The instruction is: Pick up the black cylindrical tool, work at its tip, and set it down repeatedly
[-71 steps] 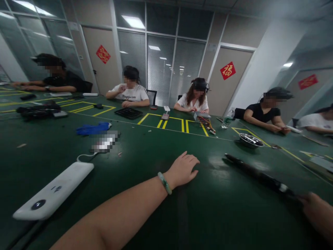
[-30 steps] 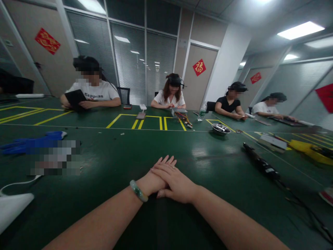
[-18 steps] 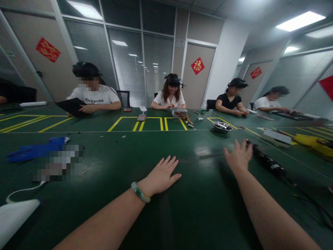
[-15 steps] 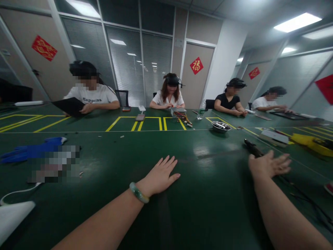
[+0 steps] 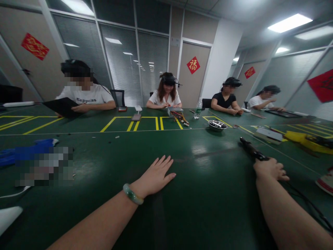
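Note:
My left hand (image 5: 157, 176) lies flat on the green table, palm down with its fingers stretched out, holding nothing. A green bangle (image 5: 133, 193) circles that wrist. Over on the right, my right hand (image 5: 270, 169) has its fingers curled around the rear part of a black corded electric screwdriver (image 5: 251, 148). The front of the screwdriver points away toward the far left and rests on or close to the tabletop. My palm and fingers hide its rear end. A black cable (image 5: 309, 199) runs behind my right forearm.
Beyond a seam stand a metal bowl (image 5: 217, 125), a water bottle (image 5: 198, 108) and a metal box with coloured wires (image 5: 174, 111). A white box (image 5: 267, 134) and a yellow case (image 5: 310, 140) lie right, blue gloves (image 5: 33, 151) left. Several people sit opposite.
My right hand has gone from spread fingers beside the screwdriver to a grip around its rear. My left hand stays flat. The view has shifted slightly to the right.

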The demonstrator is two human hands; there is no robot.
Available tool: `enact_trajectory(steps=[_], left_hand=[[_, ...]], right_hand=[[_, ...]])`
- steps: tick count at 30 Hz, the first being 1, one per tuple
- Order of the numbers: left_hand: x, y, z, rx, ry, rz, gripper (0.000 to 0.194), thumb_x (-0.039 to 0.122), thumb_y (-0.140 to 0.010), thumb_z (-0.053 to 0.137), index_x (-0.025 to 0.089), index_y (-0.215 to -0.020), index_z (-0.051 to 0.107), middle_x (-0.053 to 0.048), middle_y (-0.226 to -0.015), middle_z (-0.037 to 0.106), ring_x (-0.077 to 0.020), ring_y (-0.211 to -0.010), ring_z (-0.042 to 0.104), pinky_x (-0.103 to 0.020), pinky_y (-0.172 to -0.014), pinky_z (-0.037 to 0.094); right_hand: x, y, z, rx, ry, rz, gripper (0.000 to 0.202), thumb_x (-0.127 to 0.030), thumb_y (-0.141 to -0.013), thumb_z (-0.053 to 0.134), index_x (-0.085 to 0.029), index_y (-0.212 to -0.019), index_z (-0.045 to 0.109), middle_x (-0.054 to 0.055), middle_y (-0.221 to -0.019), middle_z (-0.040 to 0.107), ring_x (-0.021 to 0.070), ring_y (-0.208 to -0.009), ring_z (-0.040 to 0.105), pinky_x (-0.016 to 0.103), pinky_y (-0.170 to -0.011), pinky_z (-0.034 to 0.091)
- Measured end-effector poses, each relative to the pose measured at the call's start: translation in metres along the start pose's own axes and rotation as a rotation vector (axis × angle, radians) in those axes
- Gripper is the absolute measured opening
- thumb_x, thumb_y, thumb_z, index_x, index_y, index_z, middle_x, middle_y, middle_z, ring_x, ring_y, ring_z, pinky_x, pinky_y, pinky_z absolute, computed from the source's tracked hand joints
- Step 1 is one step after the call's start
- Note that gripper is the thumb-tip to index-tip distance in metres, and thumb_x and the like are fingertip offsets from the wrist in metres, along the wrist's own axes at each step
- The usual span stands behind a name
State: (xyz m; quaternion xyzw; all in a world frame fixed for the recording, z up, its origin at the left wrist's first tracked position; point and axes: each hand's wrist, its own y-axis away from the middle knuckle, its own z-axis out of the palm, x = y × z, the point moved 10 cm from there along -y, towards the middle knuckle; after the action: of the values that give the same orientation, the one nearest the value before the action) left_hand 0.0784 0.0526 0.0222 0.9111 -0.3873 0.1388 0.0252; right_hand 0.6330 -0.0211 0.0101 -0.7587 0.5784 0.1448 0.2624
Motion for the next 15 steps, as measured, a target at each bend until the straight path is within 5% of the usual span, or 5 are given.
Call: enact_trajectory(steps=[15], left_hand=[[-0.001,0.001,0.001,0.043,-0.011,0.006,0.067,0.062,-0.096,0.019,0.024,-0.150,0.020,-0.004,-0.157,0.016,-0.0220,-0.145,0.011,-0.042,-0.117,0.011]], right_hand=[[-0.004,-0.006,0.009,-0.069,-0.080,-0.058,0.062,-0.055,-0.077,0.055,-0.017,-0.126,0.059,0.032,-0.127,0.044,0.0498,-0.120,0.036,0.066,-0.085,0.018]])
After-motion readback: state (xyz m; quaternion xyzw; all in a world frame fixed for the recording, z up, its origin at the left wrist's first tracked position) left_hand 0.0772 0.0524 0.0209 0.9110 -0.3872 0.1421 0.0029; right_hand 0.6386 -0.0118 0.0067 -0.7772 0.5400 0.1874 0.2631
